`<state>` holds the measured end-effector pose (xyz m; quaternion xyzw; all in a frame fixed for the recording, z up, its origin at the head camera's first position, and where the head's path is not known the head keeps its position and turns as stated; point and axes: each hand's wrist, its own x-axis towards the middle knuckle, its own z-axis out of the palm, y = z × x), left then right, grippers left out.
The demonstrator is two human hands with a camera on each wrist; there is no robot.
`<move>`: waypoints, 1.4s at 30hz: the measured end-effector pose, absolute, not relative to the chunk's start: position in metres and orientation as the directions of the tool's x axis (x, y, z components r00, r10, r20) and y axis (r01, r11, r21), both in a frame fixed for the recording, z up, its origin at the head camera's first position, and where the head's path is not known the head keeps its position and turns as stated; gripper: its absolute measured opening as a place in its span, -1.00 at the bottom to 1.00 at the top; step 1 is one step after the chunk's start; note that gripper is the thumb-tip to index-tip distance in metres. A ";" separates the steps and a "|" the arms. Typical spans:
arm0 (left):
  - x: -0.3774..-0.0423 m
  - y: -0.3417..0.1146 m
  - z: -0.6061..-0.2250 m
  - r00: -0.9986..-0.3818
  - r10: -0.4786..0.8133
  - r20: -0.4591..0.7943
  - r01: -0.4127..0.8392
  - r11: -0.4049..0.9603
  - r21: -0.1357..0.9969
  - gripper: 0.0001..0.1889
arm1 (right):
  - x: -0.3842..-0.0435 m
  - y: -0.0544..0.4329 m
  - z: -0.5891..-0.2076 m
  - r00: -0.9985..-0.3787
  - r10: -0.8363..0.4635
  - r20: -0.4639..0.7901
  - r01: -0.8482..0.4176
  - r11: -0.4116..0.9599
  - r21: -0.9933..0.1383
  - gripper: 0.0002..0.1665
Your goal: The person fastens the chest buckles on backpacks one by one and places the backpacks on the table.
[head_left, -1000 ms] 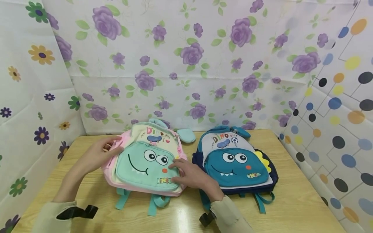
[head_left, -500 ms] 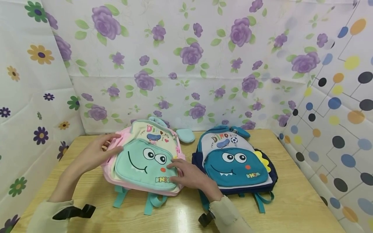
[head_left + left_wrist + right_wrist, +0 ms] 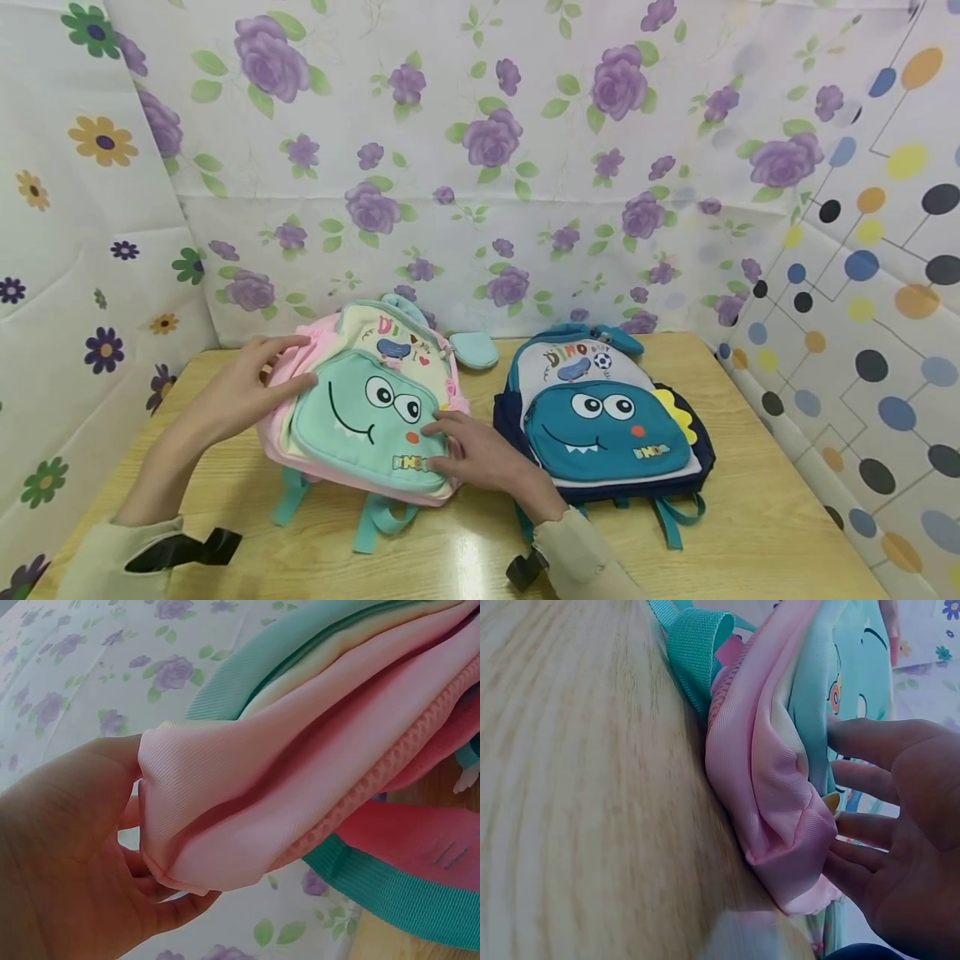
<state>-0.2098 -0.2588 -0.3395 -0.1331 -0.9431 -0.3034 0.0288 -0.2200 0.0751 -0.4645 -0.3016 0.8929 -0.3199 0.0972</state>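
A pink and mint children's backpack [image 3: 352, 429] with a dinosaur face lies tilted on the left half of the table, front side up, its left side raised. My left hand [image 3: 243, 387] grips that side, thumb towards the front and fingers round the edge. In the left wrist view, folded pink side fabric [image 3: 225, 787] sits within the left hand's fingers. My right hand [image 3: 487, 454] touches the backpack's lower right front with extended fingers. Those fingers [image 3: 866, 742] lie against the mint pocket and pink side in the right wrist view.
A blue and navy dinosaur backpack [image 3: 607, 437] lies just right of the pink one, close to my right forearm. A pale blue rounded piece [image 3: 475, 350] rests behind, between the bags. Patterned cloth walls [image 3: 495, 208] border the wooden table [image 3: 675, 567].
The pink backpack has turned and tilted slightly, its top rising and its bottom straps shifting left. Both hands have moved a little left with it. The blue backpack stays in place.
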 end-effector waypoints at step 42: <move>-0.193 -0.222 -0.304 -0.896 0.324 0.303 0.439 0.742 0.507 -0.30 | -0.221 0.066 -0.473 -0.676 -0.733 0.072 -0.537 0.423 -0.730 -0.32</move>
